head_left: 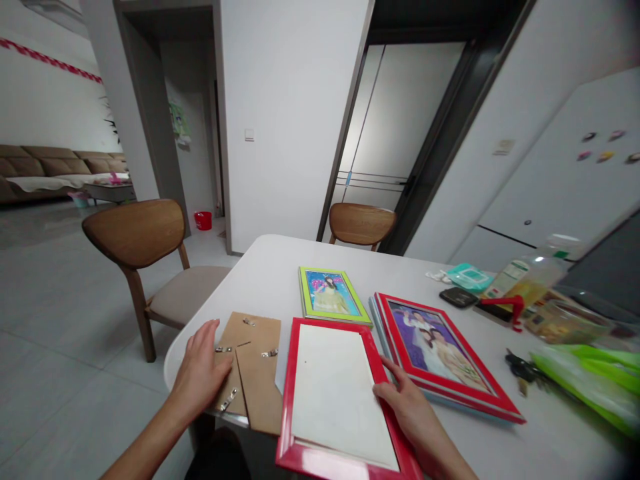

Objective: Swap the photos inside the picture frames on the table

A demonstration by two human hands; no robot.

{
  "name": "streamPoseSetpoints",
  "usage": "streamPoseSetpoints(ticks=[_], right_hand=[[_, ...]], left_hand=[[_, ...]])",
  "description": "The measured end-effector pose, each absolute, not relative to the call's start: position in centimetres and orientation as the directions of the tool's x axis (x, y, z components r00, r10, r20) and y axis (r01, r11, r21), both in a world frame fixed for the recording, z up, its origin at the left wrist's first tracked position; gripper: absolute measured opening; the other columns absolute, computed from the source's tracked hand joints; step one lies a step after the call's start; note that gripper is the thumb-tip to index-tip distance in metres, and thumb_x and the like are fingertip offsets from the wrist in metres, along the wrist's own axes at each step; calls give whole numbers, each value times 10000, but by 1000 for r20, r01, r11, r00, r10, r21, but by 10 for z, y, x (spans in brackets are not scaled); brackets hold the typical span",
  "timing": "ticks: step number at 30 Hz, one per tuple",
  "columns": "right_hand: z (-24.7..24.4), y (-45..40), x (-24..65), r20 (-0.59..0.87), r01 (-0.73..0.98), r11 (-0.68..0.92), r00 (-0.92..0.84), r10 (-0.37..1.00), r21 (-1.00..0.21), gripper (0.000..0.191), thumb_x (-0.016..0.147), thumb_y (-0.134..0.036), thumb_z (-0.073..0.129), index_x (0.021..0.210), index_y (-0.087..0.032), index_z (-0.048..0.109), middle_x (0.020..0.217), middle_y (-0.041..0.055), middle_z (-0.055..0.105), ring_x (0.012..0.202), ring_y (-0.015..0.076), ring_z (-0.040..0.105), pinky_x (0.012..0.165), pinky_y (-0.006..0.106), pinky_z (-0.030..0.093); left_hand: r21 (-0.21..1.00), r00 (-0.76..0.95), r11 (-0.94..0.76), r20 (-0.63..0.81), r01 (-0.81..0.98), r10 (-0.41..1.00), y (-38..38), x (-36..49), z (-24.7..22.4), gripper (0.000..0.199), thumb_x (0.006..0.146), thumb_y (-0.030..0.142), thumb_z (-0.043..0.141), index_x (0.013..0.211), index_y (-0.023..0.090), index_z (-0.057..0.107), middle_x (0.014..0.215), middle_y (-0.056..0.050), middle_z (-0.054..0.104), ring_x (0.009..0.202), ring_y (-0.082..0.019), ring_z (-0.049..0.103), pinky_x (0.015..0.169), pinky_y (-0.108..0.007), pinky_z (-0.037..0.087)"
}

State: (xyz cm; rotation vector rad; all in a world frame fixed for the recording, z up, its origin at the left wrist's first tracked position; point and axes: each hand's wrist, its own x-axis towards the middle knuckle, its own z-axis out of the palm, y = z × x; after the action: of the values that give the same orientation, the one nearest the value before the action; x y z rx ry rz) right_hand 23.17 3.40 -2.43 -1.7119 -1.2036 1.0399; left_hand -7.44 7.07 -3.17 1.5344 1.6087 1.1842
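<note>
My right hand grips the right side of a red picture frame, thumb on its face. A blank white sheet fills the frame's opening. My left hand lies over the left edge of a brown backing board with metal clips and a stand flap; its fingers are stretched out. The board sits on the table just left of the red frame. Beyond them lies a green-framed photo. To the right, a red-framed photo rests on top of other frames.
The white table also holds a black wallet-like item, a wipes pack, a bottle, keys, a plastic tub and a green bag. Wooden chairs stand at the left and far side.
</note>
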Motion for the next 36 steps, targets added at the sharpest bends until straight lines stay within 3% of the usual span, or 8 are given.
streamPoseSetpoints(ticks=[4, 8, 13, 18, 25, 31, 33, 36], right_hand=[[-9, 24, 217, -289, -295, -260, 56, 956, -919, 682, 656, -248, 493, 1285, -209, 234, 886, 51, 654, 672, 195, 626, 579, 301, 469], [9, 22, 205, -289, -463, -220, 82, 954, -859, 746, 611, -239, 631, 1260, -290, 268, 805, -13, 665, 612, 160, 611, 586, 278, 467], [3, 31, 213, -248, -255, -210, 128, 960, -944, 770, 621, -323, 648, 1272, -236, 245, 652, -41, 626, 482, 114, 541, 476, 220, 431], [-21, 39, 233, -159, 185, -196, 198, 967, -963, 714, 681, -370, 545, 1274, -125, 232, 626, -29, 591, 526, 126, 539, 507, 221, 419], [-37, 45, 244, 60, 850, -129, 185, 981, -510, 520, 712, -342, 394, 1152, -70, 446, 677, 61, 612, 594, 194, 566, 583, 282, 404], [-38, 45, 239, 218, 925, -13, 103, 971, -381, 413, 704, -333, 422, 1013, -97, 562, 962, 152, 584, 869, 252, 546, 758, 346, 396], [-36, 48, 227, 266, 872, 63, 79, 961, -486, 396, 703, -330, 437, 1010, -115, 562, 992, 138, 574, 882, 235, 538, 789, 348, 387], [-33, 55, 196, 73, 637, 45, 18, 997, -769, 439, 708, -339, 453, 1071, -102, 519, 809, 90, 622, 641, 173, 572, 616, 296, 437]], left_hand=[[749, 178, -343, 296, 567, 939, 40, -14, -25, 565, 668, 214, 509, 1205, 148, 345, 1299, -113, 308, 1200, -251, 255, 995, -443, 211], [629, 525, -591, 319, 505, 789, 16, 46, -15, 716, 568, 205, 619, 1217, 106, 333, 1301, -152, 300, 1163, -301, 300, 955, -455, 296], [534, 514, -725, 514, 436, 687, 19, 51, 0, 593, 606, 68, 430, 1192, 131, 370, 1079, -106, 524, 968, -246, 477, 833, -398, 427], [870, -26, -384, 411, 310, 911, 32, 5, 2, 482, 708, 146, 430, 1186, 162, 374, 1123, -82, 495, 981, -211, 504, 800, -305, 453], [987, -35, -80, 85, 136, 996, 33, -43, -28, 519, 654, 255, 523, 1131, 111, 376, 1000, -84, 582, 905, -216, 557, 777, -293, 449], [793, 78, -159, 140, 588, 987, 29, -55, -28, 455, 731, 228, 449, 1174, 165, 366, 1031, -70, 567, 904, -226, 547, 789, -359, 432], [680, 98, -210, 201, 702, 975, 30, -56, -26, 442, 733, 232, 456, 1163, 148, 395, 1093, -98, 529, 982, -247, 502, 849, -401, 396], [556, 199, -317, 263, 769, 944, 28, -52, -27, 476, 717, 209, 477, 1181, 144, 397, 1216, -114, 431, 1125, -255, 378, 943, -426, 312]])
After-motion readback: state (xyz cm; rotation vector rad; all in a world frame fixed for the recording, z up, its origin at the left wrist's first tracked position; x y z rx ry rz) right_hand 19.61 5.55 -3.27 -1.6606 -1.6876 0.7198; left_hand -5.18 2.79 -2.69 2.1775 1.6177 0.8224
